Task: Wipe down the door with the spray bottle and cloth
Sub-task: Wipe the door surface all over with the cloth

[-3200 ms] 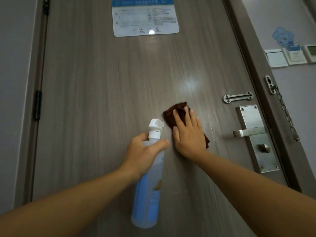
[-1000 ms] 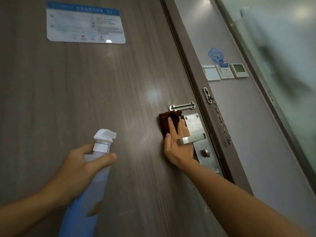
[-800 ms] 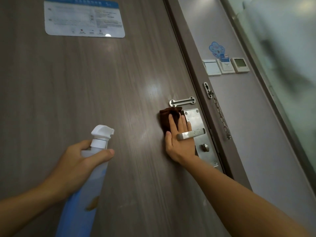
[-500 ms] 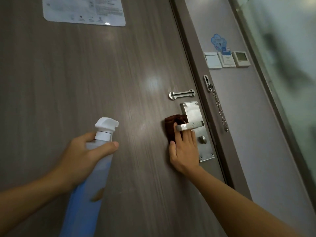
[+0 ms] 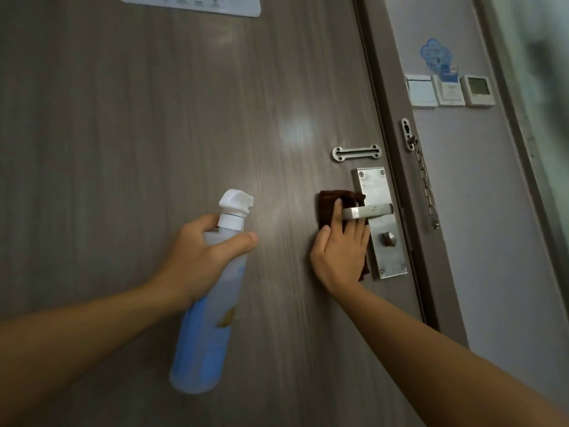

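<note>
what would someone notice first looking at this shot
The right hand presses a dark brown cloth flat on the wood-grain door, fingers slipped behind the steel lever handle. To its left, the left hand grips a pale blue spray bottle, nozzle up.

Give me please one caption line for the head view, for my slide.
Right hand presses a brown cloth beneath the lever handle; left hand holds the spray bottle.
</note>
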Tool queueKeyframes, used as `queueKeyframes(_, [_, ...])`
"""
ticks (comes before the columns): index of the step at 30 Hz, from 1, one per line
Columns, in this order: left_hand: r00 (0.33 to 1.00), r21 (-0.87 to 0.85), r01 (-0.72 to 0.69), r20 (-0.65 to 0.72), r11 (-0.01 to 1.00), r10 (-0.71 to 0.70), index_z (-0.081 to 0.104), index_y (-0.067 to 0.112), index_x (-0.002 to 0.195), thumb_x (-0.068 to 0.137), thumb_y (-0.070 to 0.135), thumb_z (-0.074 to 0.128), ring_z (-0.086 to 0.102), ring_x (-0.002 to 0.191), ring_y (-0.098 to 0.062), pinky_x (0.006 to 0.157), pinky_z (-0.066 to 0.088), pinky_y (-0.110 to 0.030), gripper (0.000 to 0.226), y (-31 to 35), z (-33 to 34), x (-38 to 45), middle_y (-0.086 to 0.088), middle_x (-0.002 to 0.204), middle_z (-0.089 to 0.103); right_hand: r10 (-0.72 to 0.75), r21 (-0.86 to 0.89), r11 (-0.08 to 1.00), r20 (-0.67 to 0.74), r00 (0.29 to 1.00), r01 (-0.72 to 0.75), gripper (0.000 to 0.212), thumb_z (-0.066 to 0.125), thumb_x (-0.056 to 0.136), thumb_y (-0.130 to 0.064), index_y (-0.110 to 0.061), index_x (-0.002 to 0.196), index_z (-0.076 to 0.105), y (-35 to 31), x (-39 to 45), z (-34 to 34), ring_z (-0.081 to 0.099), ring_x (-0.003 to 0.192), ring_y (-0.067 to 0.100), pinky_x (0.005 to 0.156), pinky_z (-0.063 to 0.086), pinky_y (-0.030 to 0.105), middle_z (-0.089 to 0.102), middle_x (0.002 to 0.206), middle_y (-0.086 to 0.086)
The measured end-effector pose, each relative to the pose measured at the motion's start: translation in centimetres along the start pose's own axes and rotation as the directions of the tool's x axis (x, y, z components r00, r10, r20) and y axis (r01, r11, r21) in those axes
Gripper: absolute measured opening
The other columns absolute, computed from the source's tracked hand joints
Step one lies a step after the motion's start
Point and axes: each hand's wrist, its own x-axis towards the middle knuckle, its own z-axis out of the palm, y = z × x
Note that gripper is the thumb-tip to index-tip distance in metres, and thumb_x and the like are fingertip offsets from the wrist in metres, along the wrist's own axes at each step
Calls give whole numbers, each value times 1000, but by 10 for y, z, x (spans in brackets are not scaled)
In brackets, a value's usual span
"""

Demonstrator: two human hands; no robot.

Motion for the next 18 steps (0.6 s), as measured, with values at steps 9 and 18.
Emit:
queueKeyframes(9, [994, 43, 61, -98, 997, -57, 71, 15, 81, 54, 63, 76, 66, 68, -18, 73, 58, -48, 56, -2, 5, 1, -2, 73, 70, -117, 5, 993, 80, 990, 116, 67, 27, 102, -39, -24, 165, 10, 44, -34, -10, 2, 159, 27, 129, 6, 43, 13, 169, 20])
queueKeyframes(18, [991, 50, 84, -109, 995, -78, 70, 14, 80, 58, 60, 78, 63, 64, -13, 65, 52, -37, 51, -9, 1, -16, 4, 68, 67, 70, -6, 998, 57, 996, -70, 68, 25, 102, -38, -19, 165, 7, 6, -67, 5, -4, 159, 29, 129, 1, 49, 9, 170, 19])
